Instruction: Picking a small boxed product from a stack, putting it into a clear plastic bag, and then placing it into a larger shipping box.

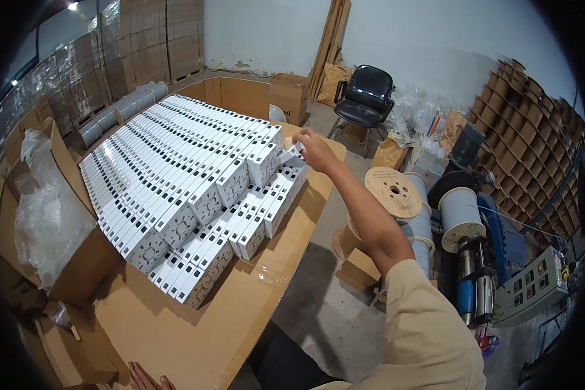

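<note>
My right hand (314,151) reaches out to the right end of a big stack of small white boxes (182,156) with dark square marks. Its fingers are closed on one tilted white box (291,154), just above the lower step of the stack. Part of that box is hidden by my fingers. Only the fingers of my left hand (148,378) show at the bottom edge; they lie stretched out on the near part of the cardboard-covered table (175,338), holding nothing visible.
An open carton with clear plastic film (49,214) stands left of the stack. Beyond the table are a black chair (365,97) and a brown carton (288,97). Cable reels (394,193) and a control box (530,286) fill the right side.
</note>
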Motion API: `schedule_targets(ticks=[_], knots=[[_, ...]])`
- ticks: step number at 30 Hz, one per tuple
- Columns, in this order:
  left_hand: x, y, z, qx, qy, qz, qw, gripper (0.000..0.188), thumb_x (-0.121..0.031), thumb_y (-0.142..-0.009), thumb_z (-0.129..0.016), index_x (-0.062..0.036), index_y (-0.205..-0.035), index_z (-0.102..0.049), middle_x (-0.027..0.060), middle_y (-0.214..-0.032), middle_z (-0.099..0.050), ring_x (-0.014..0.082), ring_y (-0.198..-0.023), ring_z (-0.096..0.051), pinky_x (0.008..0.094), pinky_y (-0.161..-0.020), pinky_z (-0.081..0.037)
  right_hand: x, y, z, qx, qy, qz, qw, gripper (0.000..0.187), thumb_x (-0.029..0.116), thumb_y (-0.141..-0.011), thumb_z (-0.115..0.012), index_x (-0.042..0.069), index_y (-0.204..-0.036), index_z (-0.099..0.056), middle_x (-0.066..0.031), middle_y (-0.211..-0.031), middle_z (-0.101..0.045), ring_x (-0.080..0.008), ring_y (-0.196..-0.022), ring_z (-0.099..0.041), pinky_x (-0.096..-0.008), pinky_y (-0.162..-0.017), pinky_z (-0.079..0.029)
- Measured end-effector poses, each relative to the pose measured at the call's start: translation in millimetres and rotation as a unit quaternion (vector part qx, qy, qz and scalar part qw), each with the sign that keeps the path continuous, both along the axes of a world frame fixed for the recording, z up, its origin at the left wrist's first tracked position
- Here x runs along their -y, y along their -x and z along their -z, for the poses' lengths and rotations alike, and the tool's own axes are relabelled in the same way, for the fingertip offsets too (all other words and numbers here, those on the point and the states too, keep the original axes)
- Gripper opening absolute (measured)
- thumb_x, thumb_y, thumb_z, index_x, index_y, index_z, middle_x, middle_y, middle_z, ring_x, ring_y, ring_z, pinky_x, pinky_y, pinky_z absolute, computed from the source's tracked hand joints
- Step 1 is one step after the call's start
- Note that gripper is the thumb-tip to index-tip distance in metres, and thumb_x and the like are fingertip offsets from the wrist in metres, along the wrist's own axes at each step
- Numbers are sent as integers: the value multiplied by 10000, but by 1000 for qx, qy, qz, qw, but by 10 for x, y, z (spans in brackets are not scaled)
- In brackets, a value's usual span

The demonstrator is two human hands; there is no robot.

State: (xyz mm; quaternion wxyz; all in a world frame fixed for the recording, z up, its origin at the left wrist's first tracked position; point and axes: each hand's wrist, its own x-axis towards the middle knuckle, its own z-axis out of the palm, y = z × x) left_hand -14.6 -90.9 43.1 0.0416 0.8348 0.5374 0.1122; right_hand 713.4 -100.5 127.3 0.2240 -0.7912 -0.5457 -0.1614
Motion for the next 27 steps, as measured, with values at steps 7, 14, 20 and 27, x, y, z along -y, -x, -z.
schedule_targets(ticks=[7, 14, 20, 27], knots=[[8, 82, 25, 4, -13, -3, 1000, 696, -424, -1036, -503, 58, -1518, -367, 277, -1576, -359, 454, -1459, -316, 550, -1191, -250, 348, 619, -322, -19, -69, -5, 997, 321, 14, -858, -685, 69, -1165, -612, -159, -1158, -621, -379, -1059, -639, -450, -876, -519], [-137, -1, 40, 110, 24, -4, 994, 642, -201, -901, -645, 38, -1455, -423, 230, -1527, -412, 450, -1429, -339, 538, -1190, -248, 253, 1904, -841, -79, -102, -124, 984, 331, -71, -837, -647, 15, -1155, -617, -145, -1064, -600, -290, -853, -683, -343, -709, -572], [-372, -324, -256, 243, 47, 43, 968, 467, -79, -869, -696, 22, -1301, -548, 219, -1317, -556, 391, -1216, -548, 447, -1038, -453, -84, 3041, -924, -168, -24, -244, 955, 326, -38, -849, -657, 39, -1164, -620, -146, -1084, -612, -336, -901, -666, -374, -708, -572], [-952, -342, -77, 360, 112, 6, 926, 302, -96, -949, -645, -7, -1232, -589, 156, -1073, -645, 257, -941, -672, 361, -868, -538, -595, 4189, -462, -210, 22, -376, 902, 319, 12, -852, -671, 35, -1159, -589, -192, -1087, -583, -441, -945, -608, -492, -784, -515]])
